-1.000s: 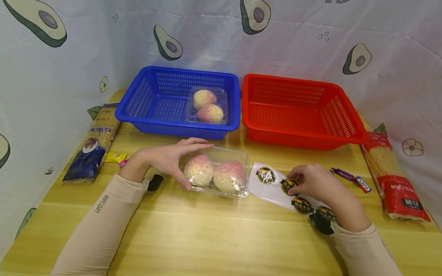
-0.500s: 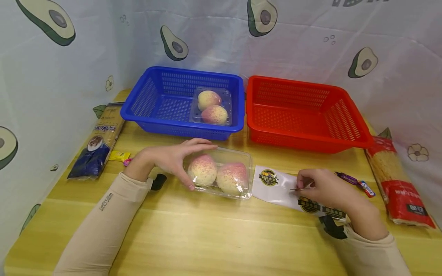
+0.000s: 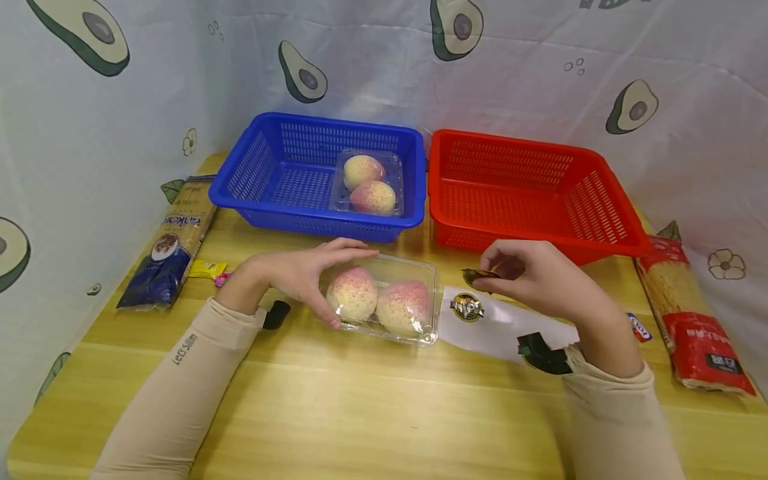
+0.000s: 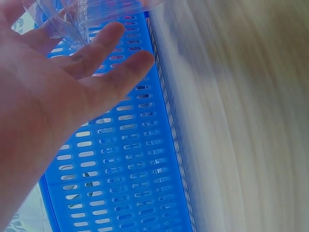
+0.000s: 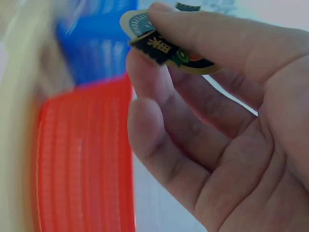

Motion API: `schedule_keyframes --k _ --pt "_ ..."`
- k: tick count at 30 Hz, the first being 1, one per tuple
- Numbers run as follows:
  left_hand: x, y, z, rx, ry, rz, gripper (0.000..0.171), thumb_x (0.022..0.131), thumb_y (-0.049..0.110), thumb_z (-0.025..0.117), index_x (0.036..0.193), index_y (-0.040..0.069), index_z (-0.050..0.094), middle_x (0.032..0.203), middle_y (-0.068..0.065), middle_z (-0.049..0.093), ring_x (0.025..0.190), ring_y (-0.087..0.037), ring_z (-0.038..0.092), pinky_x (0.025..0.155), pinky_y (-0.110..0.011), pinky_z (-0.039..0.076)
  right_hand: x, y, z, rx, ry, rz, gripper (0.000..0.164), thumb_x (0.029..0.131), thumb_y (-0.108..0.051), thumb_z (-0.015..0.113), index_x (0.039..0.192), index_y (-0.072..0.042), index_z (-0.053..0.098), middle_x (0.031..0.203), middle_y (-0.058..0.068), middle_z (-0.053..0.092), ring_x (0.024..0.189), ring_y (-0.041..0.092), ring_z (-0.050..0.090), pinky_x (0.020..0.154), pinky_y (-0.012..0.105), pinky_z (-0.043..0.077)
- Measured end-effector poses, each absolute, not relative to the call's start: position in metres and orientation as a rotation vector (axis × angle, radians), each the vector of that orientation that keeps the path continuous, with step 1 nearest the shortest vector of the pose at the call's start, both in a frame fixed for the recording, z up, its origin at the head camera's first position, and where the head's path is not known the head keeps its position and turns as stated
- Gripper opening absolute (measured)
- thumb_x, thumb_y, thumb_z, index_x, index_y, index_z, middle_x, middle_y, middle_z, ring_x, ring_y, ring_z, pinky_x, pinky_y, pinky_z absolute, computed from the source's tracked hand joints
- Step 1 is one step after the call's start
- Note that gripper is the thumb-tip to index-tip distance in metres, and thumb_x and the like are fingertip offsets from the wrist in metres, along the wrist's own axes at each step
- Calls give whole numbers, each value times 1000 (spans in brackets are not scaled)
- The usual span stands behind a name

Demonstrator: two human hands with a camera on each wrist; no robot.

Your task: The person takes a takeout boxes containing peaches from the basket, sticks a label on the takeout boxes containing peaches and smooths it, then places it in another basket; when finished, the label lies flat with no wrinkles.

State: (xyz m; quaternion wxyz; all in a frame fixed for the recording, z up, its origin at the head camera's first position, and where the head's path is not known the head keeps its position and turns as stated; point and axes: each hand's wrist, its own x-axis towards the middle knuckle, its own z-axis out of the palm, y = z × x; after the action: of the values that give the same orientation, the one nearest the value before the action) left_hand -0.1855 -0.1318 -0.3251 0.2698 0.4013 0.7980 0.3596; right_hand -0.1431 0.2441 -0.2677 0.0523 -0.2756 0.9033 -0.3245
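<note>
My left hand [image 3: 294, 277] holds the left end of a clear plastic clamshell box [image 3: 408, 265], thumb along the front side and fingers at the back. Two pink-and-cream peaches [image 3: 405, 308] lie inside it. In the left wrist view, part of the box [image 4: 113, 10] shows beyond the fingers. Between thumb and fingertip my right hand [image 3: 534, 283] pinches a round label sticker [image 3: 476, 275], raised over the far edge of a white sticker sheet [image 3: 498, 328]. Dark and gold print shows on the sticker [image 5: 161, 48] in the right wrist view. Another round sticker [image 3: 467, 307] is on the sheet's left end.
Behind the box stands a blue basket [image 3: 312, 220] containing another peach box [image 3: 367, 183]. A red basket [image 3: 510, 193] stands to its right. Noodle packets [image 3: 165, 247] flank the table at left and right [image 3: 696, 313]. Small wrapped candies [image 3: 207, 269] lie near both.
My right hand has peeled a sticker off the sheet and lifted it forward and left, toward the box. The left hand stays on the box.
</note>
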Motion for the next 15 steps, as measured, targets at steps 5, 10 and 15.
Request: schedule_keyframes --k 5,10,15 --pt "-185 -131 -325 1080 2166 970 117 67 36 96 161 23 27 164 -7 11 147 -24 17 114 -54 26 -158 207 -270 -860 2705 -1050 18 82 -11 86 89 -12 70 80 -2 68 72 14 65 67 27 54" --pt "-185 -127 -326 1107 2179 980 116 67 39 95 160 20 30 162 -6 17 145 -22 21 115 -50 27 -163 174 -280 -927 2610 -1099 15 81 -10 86 88 -11 74 79 -5 70 70 13 64 63 27 52" --pt "-184 -124 -327 1106 2198 964 116 67 41 95 160 20 30 161 -2 18 144 -21 21 114 -49 27 -163 154 -289 -949 2538 -1110 17 80 -14 87 91 -12 75 79 -6 70 68 12 65 64 30 54"
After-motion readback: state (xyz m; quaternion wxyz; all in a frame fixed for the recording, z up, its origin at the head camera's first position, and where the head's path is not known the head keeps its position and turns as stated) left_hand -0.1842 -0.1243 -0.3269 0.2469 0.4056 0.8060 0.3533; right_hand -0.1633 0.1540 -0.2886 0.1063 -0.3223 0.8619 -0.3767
